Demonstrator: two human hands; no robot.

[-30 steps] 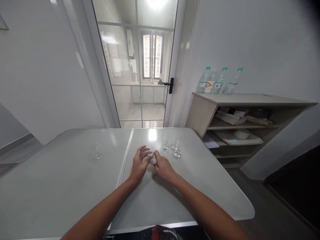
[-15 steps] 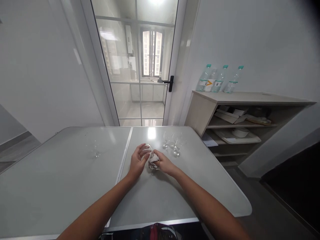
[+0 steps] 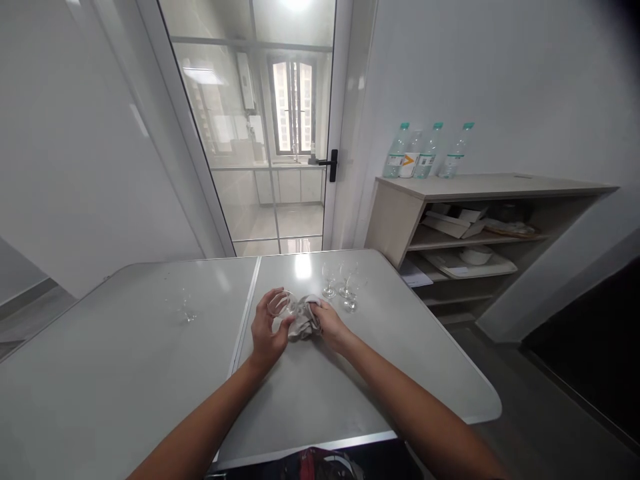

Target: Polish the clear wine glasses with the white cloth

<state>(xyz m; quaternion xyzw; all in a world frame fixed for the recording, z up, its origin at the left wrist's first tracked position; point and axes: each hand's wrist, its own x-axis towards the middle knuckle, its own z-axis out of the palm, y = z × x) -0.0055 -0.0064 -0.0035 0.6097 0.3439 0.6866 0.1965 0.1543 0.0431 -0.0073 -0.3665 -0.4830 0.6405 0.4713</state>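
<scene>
Toward the table's (image 3: pixel 150 373) far edge, the left hand (image 3: pixel 266 330) is curling around a clear glass (image 3: pixel 281 303), its stem hidden, while the right hand (image 3: pixel 330 327) is clutching a cloth (image 3: pixel 303 323) against it. The labels on the bottles (image 3: pixel 397 152) are too small to read.

Three stemmed glasses (image 3: pixel 342 288) stand just beyond your right hand (image 3: pixel 331 325), barring the way forward there. Left of your left hand (image 3: pixel 267 328), bare table (image 3: pixel 125 373) gives passing room, up to one small glass (image 3: pixel 187 309) well apart.
</scene>
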